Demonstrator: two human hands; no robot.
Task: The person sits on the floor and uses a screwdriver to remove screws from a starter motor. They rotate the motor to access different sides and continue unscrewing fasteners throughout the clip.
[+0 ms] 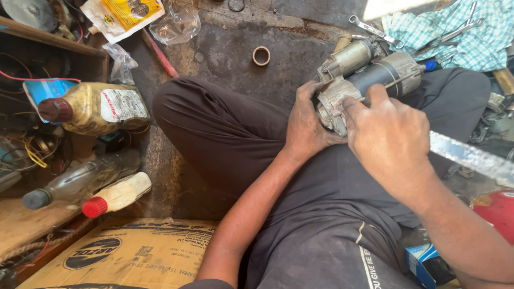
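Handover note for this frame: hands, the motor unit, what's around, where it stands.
Left hand: wrapped round the near end of the starter motor, steadying it on the lap.
Right hand: on top of the same end, fingers pressing the housing; no tool in it.
Motor: lies across the lap, solenoid side up, casing closed.
Around: wrenches on the checked cloth beyond the motor, small ring on the floor, oil bottles to the left.
Done: nothing visibly taken off.
Left: whether any fasteners are loosened cannot be told.
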